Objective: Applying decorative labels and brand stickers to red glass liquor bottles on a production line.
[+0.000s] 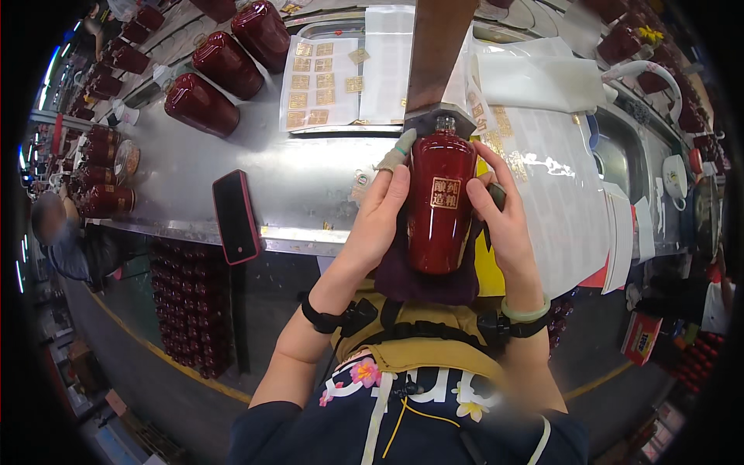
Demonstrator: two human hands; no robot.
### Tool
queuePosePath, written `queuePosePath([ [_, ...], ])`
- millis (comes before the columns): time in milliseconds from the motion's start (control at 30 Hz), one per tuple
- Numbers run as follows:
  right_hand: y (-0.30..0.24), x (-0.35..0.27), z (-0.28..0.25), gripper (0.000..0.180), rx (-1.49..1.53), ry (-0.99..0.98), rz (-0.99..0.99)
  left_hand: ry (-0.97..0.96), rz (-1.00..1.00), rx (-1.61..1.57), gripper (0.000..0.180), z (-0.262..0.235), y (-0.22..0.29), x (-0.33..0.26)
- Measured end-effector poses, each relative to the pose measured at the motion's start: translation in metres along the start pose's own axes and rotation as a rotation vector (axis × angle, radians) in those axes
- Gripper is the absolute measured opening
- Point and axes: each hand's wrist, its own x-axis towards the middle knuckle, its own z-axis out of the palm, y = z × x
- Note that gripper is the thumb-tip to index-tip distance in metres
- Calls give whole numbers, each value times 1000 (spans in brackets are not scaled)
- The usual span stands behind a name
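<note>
I hold a dark red glossy bottle [439, 203] upright in front of my chest, its neck pointing away from me toward a brown post. A small gold square label sits on its front. My left hand [380, 217] grips its left side, the forefinger wearing a pale green finger cot. My right hand [504, 213] holds the right side, thumb near the label. A dark purple cloth [422, 283] lies under the bottle on my lap.
On the steel table [310, 178] lie a phone with a red case [236, 217], a white sheet of gold labels [318, 85] and three red bottles [203, 105] on their sides. More red bottles stand at the left and below the table. White sheets [558, 194] lie to the right.
</note>
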Motion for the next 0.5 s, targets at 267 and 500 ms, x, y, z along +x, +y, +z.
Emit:
queuePosePath([
  [267,8,-1,4,72,-70,28,-56,6,50,109,74,11,2,-1],
  [500,10,4,2,72,-68,11,-60,-2,34,40,72,11,5,1],
])
